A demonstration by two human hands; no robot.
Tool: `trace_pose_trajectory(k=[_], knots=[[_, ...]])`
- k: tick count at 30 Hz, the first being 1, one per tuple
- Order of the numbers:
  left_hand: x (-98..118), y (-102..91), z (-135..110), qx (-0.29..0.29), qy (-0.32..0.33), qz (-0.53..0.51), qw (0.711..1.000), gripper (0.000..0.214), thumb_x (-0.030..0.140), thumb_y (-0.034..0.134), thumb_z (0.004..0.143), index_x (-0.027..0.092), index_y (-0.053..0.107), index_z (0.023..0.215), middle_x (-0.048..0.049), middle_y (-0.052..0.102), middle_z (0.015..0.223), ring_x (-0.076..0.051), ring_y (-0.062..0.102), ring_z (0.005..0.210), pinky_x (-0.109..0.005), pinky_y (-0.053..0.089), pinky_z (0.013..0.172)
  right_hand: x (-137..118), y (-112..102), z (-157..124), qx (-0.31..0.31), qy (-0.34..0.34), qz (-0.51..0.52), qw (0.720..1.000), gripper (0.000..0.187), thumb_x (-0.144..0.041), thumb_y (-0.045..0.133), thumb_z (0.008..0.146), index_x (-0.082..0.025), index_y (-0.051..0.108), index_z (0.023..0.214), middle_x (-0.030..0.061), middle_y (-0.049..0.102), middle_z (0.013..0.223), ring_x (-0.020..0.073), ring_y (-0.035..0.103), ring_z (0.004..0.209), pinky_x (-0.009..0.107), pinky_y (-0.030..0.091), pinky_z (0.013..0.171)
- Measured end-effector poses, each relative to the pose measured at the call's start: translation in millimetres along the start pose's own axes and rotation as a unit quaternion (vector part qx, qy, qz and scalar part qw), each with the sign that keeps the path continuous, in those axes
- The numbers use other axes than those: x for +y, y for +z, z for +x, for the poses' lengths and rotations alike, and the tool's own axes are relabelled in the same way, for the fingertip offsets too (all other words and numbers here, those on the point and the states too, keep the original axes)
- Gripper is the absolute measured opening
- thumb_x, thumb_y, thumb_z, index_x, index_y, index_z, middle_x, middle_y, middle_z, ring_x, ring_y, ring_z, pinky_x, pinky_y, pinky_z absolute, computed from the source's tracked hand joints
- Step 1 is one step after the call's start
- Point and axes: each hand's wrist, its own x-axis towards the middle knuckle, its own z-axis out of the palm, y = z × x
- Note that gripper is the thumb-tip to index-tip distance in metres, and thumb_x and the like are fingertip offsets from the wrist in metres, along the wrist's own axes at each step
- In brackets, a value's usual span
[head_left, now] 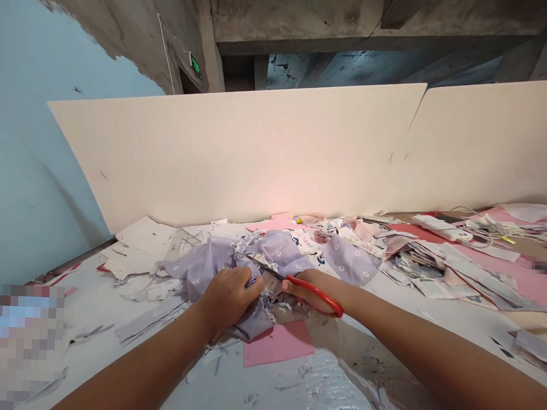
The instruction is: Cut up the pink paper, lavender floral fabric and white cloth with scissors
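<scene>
My left hand (228, 297) is closed around a bunched lilac floral cloth (280, 249), pinching its folds. My right hand (308, 291) grips red-handled scissors (317, 294), with the steel blades (264, 266) pointing left into the cloth, right next to my left hand. The blades lie partly among the folds, and their tips are hidden. A pink paper sheet (279, 344) lies below the cloth, nearest my hands, and its upper part runs under the fabric.
A cream board (234, 155) stands along the far side of the white, scrap-strewn table (293, 387). To the right lie stacked printed paper scraps (456, 279), pink sheets and a white power strip (440, 227) with cables. White paper (140, 247) and a clear ruler (181, 243) lie left.
</scene>
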Motion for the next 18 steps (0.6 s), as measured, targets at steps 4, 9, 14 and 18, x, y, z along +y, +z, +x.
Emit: trace_pose_trajectory(k=[4,9,14,18], knots=[[-1,3.7,-2,0.004,-0.002,-0.004,1.0,0.022,0.016,0.036,0.08,0.023,0.057,0.086,-0.0027,0.047,0.065,-0.015,0.045,0.058,-0.026,0.029,0.051,6,-1,2,-0.033,0.009,0.018,0.999,0.058,-0.072,0.03,0.071,-0.017,0.044,0.057,0.0002,0.043,0.047,0.0098,0.039,0.036,0.024,0.034,0.039],[1,-0.8,0,-0.016,-0.1,-0.068,0.993,0.022,0.018,0.034,0.08,0.021,0.055,0.087,-0.0036,0.05,0.071,-0.015,0.048,0.058,-0.027,0.035,0.053,15,-5,3,-0.055,0.039,0.086,0.994,0.058,-0.073,0.033,0.068,-0.017,0.047,0.067,0.0006,0.048,0.053,0.0116,0.046,0.041,0.024,0.041,0.042],[-7,-7.7,7,-0.018,-0.275,-0.197,0.941,0.017,0.019,0.035,0.079,0.02,0.049,0.089,-0.0035,0.052,0.087,-0.017,0.054,0.077,-0.029,0.042,0.067,4,-16,-8,-0.09,0.033,0.123,0.988,0.062,-0.071,0.031,0.072,-0.013,0.052,0.081,0.0089,0.06,0.076,0.0139,0.055,0.058,0.026,0.047,0.056],[-13,-10.0,13,-0.02,-0.308,-0.235,0.922,0.017,0.019,0.042,0.074,0.02,0.049,0.089,-0.0049,0.052,0.097,-0.019,0.054,0.085,-0.033,0.043,0.073,-5,-23,-14,-0.086,0.015,0.142,0.986,0.068,-0.071,0.025,0.073,-0.011,0.052,0.085,0.0127,0.061,0.085,0.0162,0.058,0.07,0.027,0.049,0.062]])
